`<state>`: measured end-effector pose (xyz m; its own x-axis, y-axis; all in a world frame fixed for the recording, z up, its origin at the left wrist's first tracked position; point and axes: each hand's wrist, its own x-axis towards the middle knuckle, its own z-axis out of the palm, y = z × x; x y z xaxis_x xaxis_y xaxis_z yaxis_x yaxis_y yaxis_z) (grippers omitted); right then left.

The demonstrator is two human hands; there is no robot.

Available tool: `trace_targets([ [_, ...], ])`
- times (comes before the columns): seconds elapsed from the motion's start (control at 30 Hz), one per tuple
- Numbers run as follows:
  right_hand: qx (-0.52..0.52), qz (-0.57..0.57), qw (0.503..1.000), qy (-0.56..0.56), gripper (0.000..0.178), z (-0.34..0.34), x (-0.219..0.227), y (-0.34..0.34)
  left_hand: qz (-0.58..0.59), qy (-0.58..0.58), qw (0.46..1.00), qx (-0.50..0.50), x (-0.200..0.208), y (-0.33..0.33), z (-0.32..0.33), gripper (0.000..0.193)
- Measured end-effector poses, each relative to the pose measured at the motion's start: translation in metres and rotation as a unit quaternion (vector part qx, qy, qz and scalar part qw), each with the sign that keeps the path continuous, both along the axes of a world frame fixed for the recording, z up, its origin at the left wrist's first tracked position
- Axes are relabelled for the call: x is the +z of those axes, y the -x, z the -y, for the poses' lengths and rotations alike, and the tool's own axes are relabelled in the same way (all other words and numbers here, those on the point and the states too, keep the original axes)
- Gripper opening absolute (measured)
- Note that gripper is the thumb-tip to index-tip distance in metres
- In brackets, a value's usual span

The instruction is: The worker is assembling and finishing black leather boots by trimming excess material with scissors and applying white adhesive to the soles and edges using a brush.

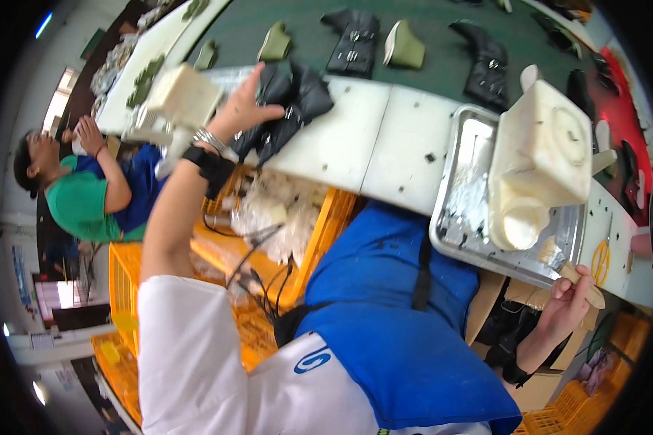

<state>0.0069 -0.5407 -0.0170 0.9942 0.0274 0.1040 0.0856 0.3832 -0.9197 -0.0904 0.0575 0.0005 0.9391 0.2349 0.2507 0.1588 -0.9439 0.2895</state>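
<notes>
My left hand [243,112] is at a pair of black buckled boots [297,98] on the left of the white worktop, its thumb and fingers spread apart against them. My right hand [564,304], at the lower right, is closed around the wooden handle of a brush [569,272]. White paste coats the bristles, which point up toward a metal tray [453,239]. In that tray stands a cream plastic jug [540,152] with a round mouth, crusted with pale residue.
Beyond the worktop [406,138], a green surface carries black boots [352,43] and olive-green pieces [406,45]. Orange crates [326,232] with plastic bags stand below. A co-worker in green [83,192] is at the left beside another cream container [185,98]. Yellow-handled scissors [601,261] lie at the right.
</notes>
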Motion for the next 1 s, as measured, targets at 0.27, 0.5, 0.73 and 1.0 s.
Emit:
trace_targets([
  [0.27, -0.093, 0.006, 0.995, 0.040, 0.022, -0.003, 0.010, 0.019, -0.109, -0.067, 0.983, 0.134, -0.050, -0.037, 0.036, 0.120],
  [0.5, -0.080, 0.002, 0.995, 0.056, 0.019, -0.024, 0.017, 0.018, -0.092, 0.151, 0.964, 0.201, -0.090, -0.024, -0.047, 0.114],
  [0.73, -0.053, -0.014, 0.997, 0.045, 0.018, -0.045, 0.017, 0.008, -0.088, 0.372, 0.913, 0.141, -0.066, -0.021, -0.057, 0.118],
  [1.0, -0.076, -0.013, 0.996, 0.035, 0.017, -0.021, -0.006, 0.008, 0.071, 0.131, 0.972, 0.181, -0.026, -0.021, -0.012, 0.098],
])
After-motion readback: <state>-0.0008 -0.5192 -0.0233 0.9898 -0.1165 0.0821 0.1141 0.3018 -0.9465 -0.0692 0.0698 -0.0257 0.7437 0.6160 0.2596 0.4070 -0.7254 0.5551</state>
